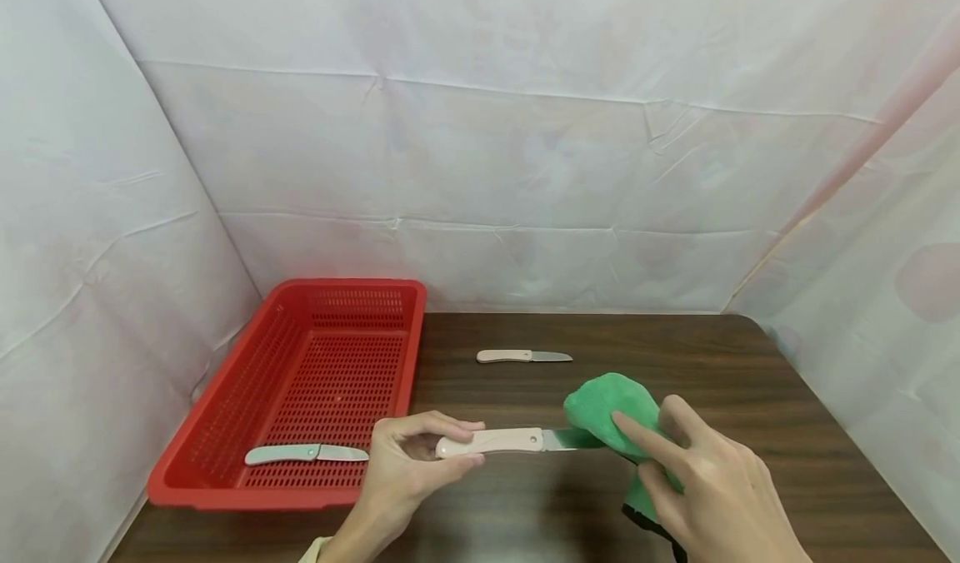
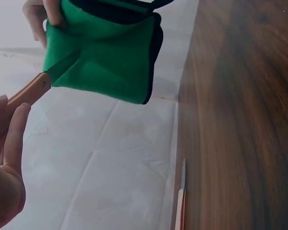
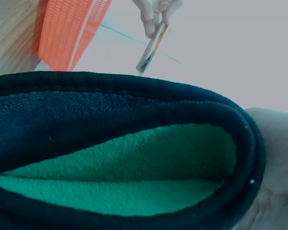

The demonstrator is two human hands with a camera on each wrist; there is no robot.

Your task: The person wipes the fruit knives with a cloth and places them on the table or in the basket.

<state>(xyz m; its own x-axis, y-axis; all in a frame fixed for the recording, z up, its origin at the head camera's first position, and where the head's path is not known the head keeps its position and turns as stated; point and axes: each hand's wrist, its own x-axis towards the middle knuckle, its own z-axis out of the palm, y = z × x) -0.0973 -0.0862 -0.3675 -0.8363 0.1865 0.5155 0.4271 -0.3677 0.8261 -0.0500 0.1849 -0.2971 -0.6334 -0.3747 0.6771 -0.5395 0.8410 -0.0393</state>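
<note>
My left hand [image 1: 408, 467] pinches a folding knife [image 1: 501, 440] by the end of its pale pink handle, the blade unfolded and pointing right. A folded green cloth [image 1: 611, 409] with dark edging is in my right hand [image 1: 708, 484], gripped between thumb and fingers. The cloth meets the outer part of the blade and hides its tip in the head view. In the left wrist view the blade lies against the green face of the cloth [image 2: 105, 57]. The folded layers of the cloth [image 3: 134, 153] fill most of the right wrist view.
At the left stands a red perforated basket [image 1: 416, 355]; an unfolded knife with a pale green handle [image 1: 283, 454] lies in its near part. Another unfolded pink-handled knife [image 1: 506, 356] rests on the dark wooden table [image 1: 697, 355] towards the back. White sheeting [image 1: 510, 163] surrounds the table.
</note>
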